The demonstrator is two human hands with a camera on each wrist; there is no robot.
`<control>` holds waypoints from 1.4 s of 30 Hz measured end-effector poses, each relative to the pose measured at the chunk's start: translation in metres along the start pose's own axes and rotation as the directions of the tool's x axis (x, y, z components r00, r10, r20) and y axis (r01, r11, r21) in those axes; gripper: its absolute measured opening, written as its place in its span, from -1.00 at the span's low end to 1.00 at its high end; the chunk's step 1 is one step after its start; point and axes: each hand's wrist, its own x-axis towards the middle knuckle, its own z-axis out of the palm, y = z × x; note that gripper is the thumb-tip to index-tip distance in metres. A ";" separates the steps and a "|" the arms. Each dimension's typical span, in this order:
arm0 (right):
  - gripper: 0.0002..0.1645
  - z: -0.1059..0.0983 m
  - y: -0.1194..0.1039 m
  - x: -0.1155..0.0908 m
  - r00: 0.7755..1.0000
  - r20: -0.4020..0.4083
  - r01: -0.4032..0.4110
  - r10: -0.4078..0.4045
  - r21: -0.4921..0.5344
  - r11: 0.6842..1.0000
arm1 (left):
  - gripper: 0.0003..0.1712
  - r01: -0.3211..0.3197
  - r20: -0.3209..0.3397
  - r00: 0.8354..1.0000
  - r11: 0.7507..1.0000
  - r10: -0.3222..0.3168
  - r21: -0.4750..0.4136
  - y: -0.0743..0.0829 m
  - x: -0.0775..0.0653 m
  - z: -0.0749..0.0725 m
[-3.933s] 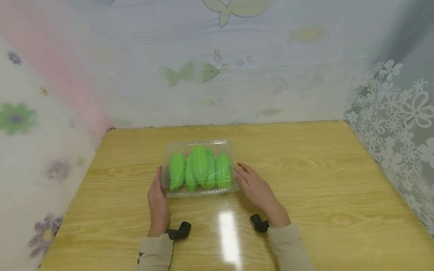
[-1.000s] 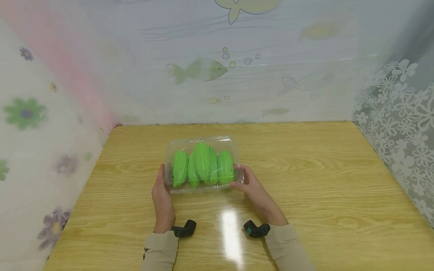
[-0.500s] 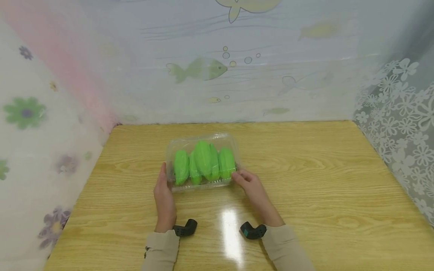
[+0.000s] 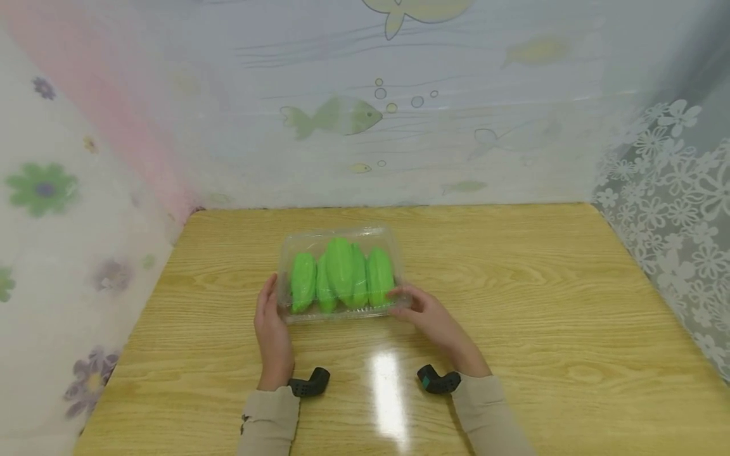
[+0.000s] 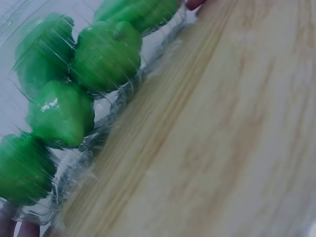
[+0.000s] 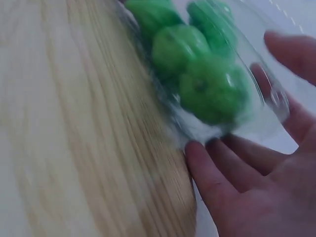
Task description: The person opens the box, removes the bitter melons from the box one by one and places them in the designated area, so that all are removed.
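Observation:
A clear plastic clamshell box (image 4: 310,240) with green ridged vegetables (image 4: 340,269) inside stands on the table between both hands. Their exact kind is hard to tell through the shiny plastic. My left hand (image 4: 275,339) lies along the box's left end with fairly straight fingers; only fingertips (image 5: 29,231) show in the left wrist view. At the opposite end is my right hand (image 4: 436,323). In the right wrist view, its extended fingers (image 6: 210,173) touch the lower corner and side of the box, while the thumb stands apart from the plastic.
The wooden table (image 4: 542,304) carries a bright light reflection near its front. Behind it hangs a pale sheet (image 4: 422,171) printed with fish, with flowered sheets at both sides. Black camera mounts (image 4: 312,383) sit at the wrists.
The box sits slightly lower in the head view than half a second ago. My right hand has shifted a little right, its thumb and fingers spreading from a pinch on the front corner.

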 end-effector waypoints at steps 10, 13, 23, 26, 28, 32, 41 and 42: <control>-0.27 -0.003 0.014 0.008 0.988 -0.155 0.021 -0.020 0.007 1.000 | -0.54 0.034 0.000 0.999 0.999 -0.034 -0.023 0.022 -0.006 0.001; -0.16 -0.001 0.012 0.009 0.980 -0.197 0.018 -0.022 -0.022 1.000 | -0.54 0.037 0.008 0.999 0.999 -0.037 -0.035 0.019 -0.004 -0.001; 0.02 -0.001 0.012 0.011 0.964 -0.186 0.152 -0.191 -0.205 0.967 | -0.58 0.033 -0.066 0.997 0.999 -0.035 -0.032 -0.003 0.005 -0.001; 0.02 0.000 0.009 0.010 0.959 -0.174 0.179 -0.224 -0.242 0.954 | -0.53 0.017 -0.089 0.996 1.000 -0.015 0.019 -0.005 0.006 -0.001; 0.00 0.002 0.003 0.008 0.959 -0.170 0.183 -0.227 -0.240 0.953 | -0.51 -0.001 -0.086 0.996 0.997 0.007 0.072 -0.005 0.006 -0.002; -0.05 0.006 -0.014 0.001 0.958 -0.177 0.176 -0.226 -0.259 0.950 | -0.50 -0.040 -0.046 0.998 0.989 0.047 0.142 -0.003 0.007 -0.006; -0.09 0.002 -0.005 0.005 0.957 -0.213 0.132 -0.198 -0.290 0.948 | -0.47 -0.010 0.207 0.978 0.988 -0.022 0.154 0.017 0.000 -0.011; -0.09 0.001 -0.001 0.006 0.955 -0.221 0.128 -0.198 -0.294 0.947 | -0.46 -0.016 0.237 0.971 0.985 -0.026 0.174 0.015 0.001 -0.013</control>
